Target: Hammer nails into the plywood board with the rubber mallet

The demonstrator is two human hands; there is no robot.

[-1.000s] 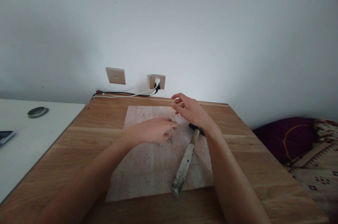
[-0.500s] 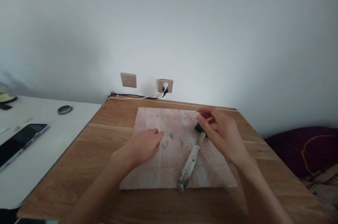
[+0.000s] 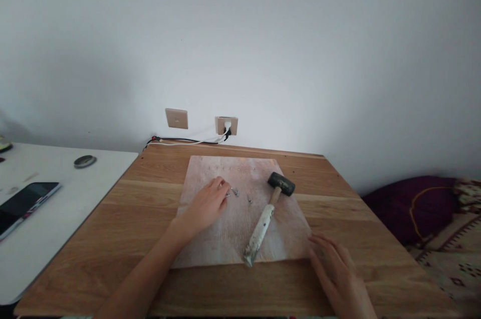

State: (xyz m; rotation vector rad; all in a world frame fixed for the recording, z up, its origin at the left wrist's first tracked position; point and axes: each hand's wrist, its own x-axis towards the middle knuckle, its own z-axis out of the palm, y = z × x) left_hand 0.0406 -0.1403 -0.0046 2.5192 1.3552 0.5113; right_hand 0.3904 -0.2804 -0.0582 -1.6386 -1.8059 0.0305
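A pale, reddish-white board (image 3: 210, 239) lies flat on the wooden table. Over its left half is my left hand (image 3: 208, 203), closed with fingers curled downward beside several small silver screws or nails (image 3: 235, 192); what the fingertips hold, if anything, is hidden. My right hand (image 3: 336, 271) has its fingers stretched out at the board's front right corner, the fingertips at its edge. Between the hands a hammer (image 3: 265, 221) rests diagonally on the board. Its black head points away, and its whitish wrapped handle reaches the front edge. Neither hand touches it.
Cables (image 3: 180, 141) run along the table's back edge to a wall socket (image 3: 226, 125). On the left, a white table (image 3: 56, 229) carries a phone (image 3: 28, 204) and a round grey lid-like object (image 3: 84, 161). Dark purple fabric (image 3: 406, 204) lies at the right.
My right hand has come down from beside the hammer head to the board's front right corner. My left hand has shifted slightly and stays by the small metal pieces. The view has turned slightly.
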